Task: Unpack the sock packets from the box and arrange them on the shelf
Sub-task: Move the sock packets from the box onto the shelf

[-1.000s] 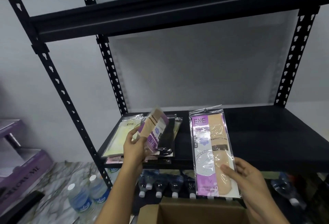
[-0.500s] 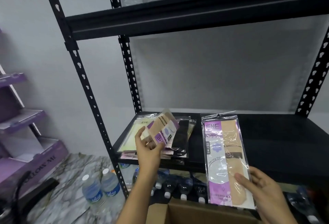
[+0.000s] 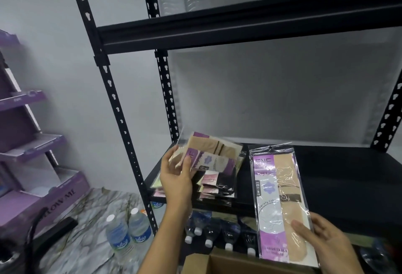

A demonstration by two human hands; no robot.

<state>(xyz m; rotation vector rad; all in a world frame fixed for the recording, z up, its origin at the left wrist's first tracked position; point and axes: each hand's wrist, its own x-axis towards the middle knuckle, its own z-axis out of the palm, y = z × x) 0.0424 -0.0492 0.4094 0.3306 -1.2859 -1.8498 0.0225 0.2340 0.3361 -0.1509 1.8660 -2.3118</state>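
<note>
The left hand (image 3: 177, 178), pinching a sock packet (image 3: 212, 157), is now lowering it, probably onto the stack (image 3: 217, 186); the right hand (image 3: 322, 245) is gripping another packet (image 3: 280, 204).

Below our right hand (image 3: 324, 242) the cardboard box (image 3: 228, 263) is cut off by the bottom edge, our left hand (image 3: 177, 178) hides part of the stacked packets (image 3: 217, 184), and small print on the packet (image 3: 280, 204) above our right hand blurs

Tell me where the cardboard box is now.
The box sits at the bottom edge of the head view, below the shelf, between the left hand and the right hand.
</note>
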